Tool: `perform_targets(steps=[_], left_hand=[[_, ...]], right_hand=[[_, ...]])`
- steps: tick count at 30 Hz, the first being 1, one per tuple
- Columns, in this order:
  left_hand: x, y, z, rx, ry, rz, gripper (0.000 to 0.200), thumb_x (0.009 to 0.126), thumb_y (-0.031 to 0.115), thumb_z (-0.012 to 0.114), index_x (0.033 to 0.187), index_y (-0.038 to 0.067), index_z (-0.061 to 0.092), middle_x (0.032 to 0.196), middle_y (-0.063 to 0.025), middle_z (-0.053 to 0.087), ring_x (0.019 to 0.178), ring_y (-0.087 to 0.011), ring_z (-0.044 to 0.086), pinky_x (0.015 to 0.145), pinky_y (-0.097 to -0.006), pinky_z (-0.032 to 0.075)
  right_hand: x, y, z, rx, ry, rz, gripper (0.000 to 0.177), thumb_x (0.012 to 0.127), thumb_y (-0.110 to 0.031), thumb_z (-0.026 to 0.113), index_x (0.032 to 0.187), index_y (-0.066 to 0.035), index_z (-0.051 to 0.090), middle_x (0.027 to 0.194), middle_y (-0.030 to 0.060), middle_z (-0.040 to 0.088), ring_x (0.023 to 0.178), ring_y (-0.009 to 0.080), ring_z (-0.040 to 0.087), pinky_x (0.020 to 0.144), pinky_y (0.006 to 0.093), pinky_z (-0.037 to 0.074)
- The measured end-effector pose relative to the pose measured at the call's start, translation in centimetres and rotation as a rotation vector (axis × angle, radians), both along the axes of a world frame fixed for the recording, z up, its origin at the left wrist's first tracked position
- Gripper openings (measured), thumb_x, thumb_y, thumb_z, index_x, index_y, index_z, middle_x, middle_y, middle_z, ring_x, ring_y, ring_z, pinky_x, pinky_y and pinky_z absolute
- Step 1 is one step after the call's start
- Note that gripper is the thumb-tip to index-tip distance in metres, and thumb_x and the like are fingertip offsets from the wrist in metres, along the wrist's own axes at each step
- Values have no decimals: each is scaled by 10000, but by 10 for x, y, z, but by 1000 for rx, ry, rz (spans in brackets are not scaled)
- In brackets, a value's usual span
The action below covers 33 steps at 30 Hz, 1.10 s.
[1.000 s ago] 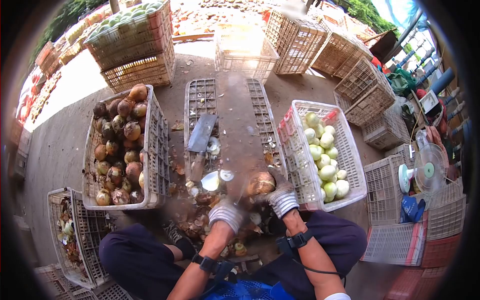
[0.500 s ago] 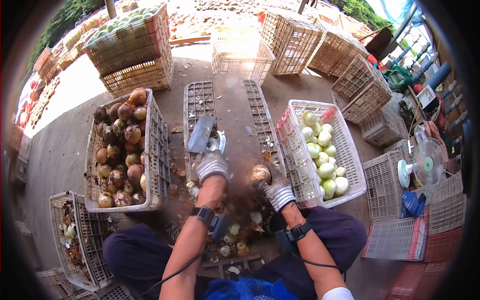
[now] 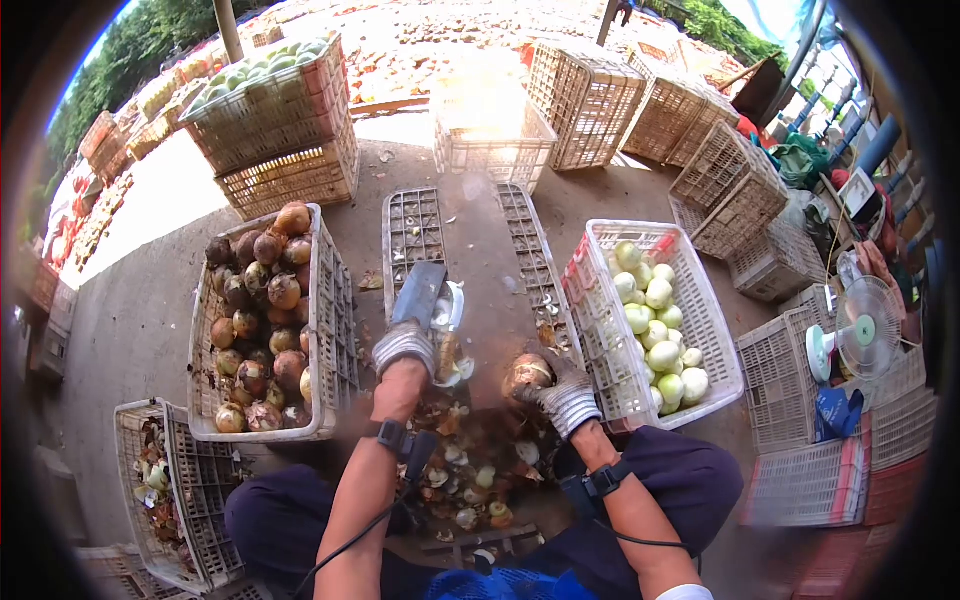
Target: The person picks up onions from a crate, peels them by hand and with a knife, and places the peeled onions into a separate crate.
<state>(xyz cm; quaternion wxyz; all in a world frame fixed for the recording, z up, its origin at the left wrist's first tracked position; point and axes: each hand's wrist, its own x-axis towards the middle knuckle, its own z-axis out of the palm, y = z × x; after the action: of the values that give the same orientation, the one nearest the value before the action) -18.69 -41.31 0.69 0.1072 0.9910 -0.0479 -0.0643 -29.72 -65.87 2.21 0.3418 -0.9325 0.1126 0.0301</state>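
Note:
My gloved left hand is closed round the handle of a cleaver, whose broad blade points forward over the crate-like board. Pale peel pieces lie beside the blade. In my gloved right hand is a brown onion, held at the right part of the work surface. A crate of unpeeled onions stands to the left, and a crate of peeled pale onions to the right. Skins and onion scraps lie below, between my knees.
A tilted crate with scraps is at the lower left. Stacked crates and an empty-looking crate stand ahead. More crates and a fan are on the right. Onions cover the ground in the far background.
The view has shifted, so the crates appear lower. My left hand and the cleaver have moved slightly left relative to the board; the onion stays in my right hand.

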Motion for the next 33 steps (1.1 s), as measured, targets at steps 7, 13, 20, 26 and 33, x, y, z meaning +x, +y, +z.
perform_targets(steps=[7, 13, 20, 26, 33], left_hand=[[-4, 23, -3, -158, 260, 208, 304, 802, 222, 691, 1021, 11, 677, 959, -203, 693, 845, -331, 678, 721, -421, 538], [-9, 41, -48, -528, -25, 330, 343, 752, 91, 736, 1064, -23, 650, 827, -165, 685, 712, -248, 643, 646, -376, 524], [-56, 13, 19, -712, 237, 301, 579, 594, -12, 778, 1139, -37, 584, 803, -69, 610, 659, -161, 551, 569, -297, 483], [-129, -27, 113, -456, 384, -126, 561, 698, 210, 699, 1221, 71, 548, 887, -222, 664, 801, -395, 650, 695, -455, 528], [-177, -31, 106, -351, 522, -259, 378, 762, 89, 634, 1133, 62, 568, 957, -230, 667, 897, -421, 644, 733, -487, 524]], right_hand=[[-12, -25, -11, 393, 21, 32, 833, 605, -232, 893, 1308, 8, 517, 1206, 132, 626, 1062, 195, 609, 920, 322, 505], [-12, -32, -27, 528, 22, 39, 856, 618, -206, 888, 1338, 11, 480, 1211, 129, 613, 1071, 194, 596, 921, 322, 502], [-12, -22, -18, 365, -1, 28, 832, 601, -196, 893, 1297, 26, 497, 1171, 135, 625, 1041, 208, 609, 903, 325, 509], [-14, -11, -12, 232, -36, -55, 688, 607, -186, 874, 1186, 24, 568, 1056, 116, 661, 953, 209, 635, 862, 328, 521], [-15, -14, -15, 52, -117, -39, 383, 728, -222, 730, 1055, -37, 658, 936, 174, 692, 872, 295, 678, 779, 368, 529]])
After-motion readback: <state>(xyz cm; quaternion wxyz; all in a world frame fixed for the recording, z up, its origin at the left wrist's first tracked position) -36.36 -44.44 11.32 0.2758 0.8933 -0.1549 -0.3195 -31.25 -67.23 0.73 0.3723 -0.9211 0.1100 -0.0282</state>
